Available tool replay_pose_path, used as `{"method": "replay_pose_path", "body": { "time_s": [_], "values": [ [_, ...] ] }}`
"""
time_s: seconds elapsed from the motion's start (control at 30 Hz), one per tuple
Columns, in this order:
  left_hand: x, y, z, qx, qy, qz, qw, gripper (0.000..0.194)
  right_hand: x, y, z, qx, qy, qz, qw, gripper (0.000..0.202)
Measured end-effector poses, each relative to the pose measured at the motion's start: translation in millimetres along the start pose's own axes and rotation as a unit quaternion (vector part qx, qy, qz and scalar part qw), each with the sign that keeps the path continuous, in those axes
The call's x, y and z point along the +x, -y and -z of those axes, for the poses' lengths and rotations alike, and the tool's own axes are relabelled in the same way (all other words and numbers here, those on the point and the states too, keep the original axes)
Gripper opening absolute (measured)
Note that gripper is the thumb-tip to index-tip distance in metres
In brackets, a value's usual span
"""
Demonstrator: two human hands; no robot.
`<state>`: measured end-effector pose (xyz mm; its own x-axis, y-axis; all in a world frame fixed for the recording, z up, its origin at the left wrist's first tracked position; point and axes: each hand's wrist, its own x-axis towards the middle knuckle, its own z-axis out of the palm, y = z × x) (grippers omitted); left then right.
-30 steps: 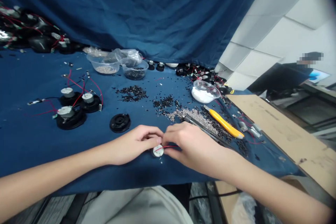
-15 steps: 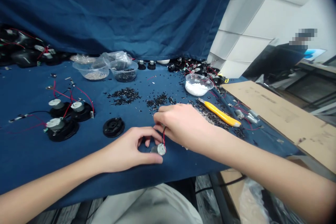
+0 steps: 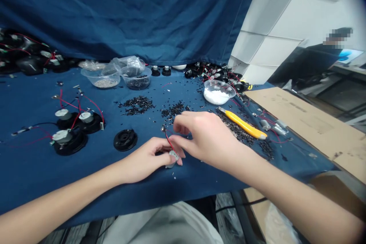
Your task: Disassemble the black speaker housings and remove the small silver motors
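Note:
My left hand [image 3: 145, 160] is closed around a small metal motor [image 3: 172, 159], thumb and fingers against its sides, just above the blue cloth. From the motor rises a red and black wire pair [image 3: 169, 142], its end standing free. My right hand [image 3: 200, 133] hovers beside the wires, its fingers curled, with a gap between thumb and index finger and nothing visible in it. Left of the hands lies a round black plastic base [image 3: 125, 139]. Farther left, several black bases carry upright motors [image 3: 62, 136] with red leads.
A yellow utility knife [image 3: 244, 125] lies right of my right hand on small black pieces [image 3: 240, 133]. Behind stand clear bowls, one with white material [image 3: 216, 96]. Cardboard [image 3: 291, 114] lies at the right edge. Wired parts are heaped at the back. Another person is far right.
My right hand's fingers have come off the wires and moved slightly right. The wires now lean left with their end free. My left thumb has closed onto the motor.

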<state>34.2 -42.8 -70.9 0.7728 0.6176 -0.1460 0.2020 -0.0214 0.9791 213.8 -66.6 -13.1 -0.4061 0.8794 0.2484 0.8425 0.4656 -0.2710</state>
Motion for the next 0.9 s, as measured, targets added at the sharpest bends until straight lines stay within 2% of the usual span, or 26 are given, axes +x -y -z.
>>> {"method": "replay_pose_path", "body": {
  "time_s": [0.1,0.17,0.23,0.37,0.43,0.57,0.7,0.77,0.87,0.9],
  "values": [
    [-6,2,4.9,-0.039,-0.007,0.015,0.999,0.017,-15,-1,-19,0.113,-0.04,-0.064,0.991,0.017],
    [-11,4,4.9,-0.072,-0.019,0.017,0.997,0.019,-25,-2,-36,0.21,-0.017,-0.118,0.971,0.026],
    [-16,7,1.7,-0.117,-0.039,0.014,0.992,0.02,-31,-3,-53,0.314,0.013,-0.152,0.937,0.031],
    [-21,14,-5.6,-0.124,-0.101,0.002,0.987,0.027,-19,1,-74,0.508,0.044,-0.197,0.837,0.026],
    [-22,16,-6.6,-0.092,-0.118,-0.003,0.989,0.027,-9,3,-79,0.533,0.045,-0.204,0.82,0.028],
    [-23,17,-4.7,-0.106,-0.115,0.0,0.988,0.028,1,7,-84,0.465,0.004,-0.17,0.869,0.034],
    [-25,14,-5.6,-0.109,-0.125,0.02,0.986,0.027,-5,11,-86,0.392,-0.002,-0.152,0.907,0.03],
    [-23,12,-10.5,-0.097,-0.195,0.028,0.976,0.021,-8,12,-84,0.362,-0.007,-0.157,0.919,0.028],
    [-10,10,-22.9,-0.105,-0.357,0.007,0.928,0.009,-10,13,-81,0.338,-0.014,-0.173,0.925,0.028],
    [-3,9,-27.4,-0.113,-0.389,-0.005,0.914,0.009,-10,13,-81,0.333,-0.018,-0.177,0.926,0.028]
  ]
}}
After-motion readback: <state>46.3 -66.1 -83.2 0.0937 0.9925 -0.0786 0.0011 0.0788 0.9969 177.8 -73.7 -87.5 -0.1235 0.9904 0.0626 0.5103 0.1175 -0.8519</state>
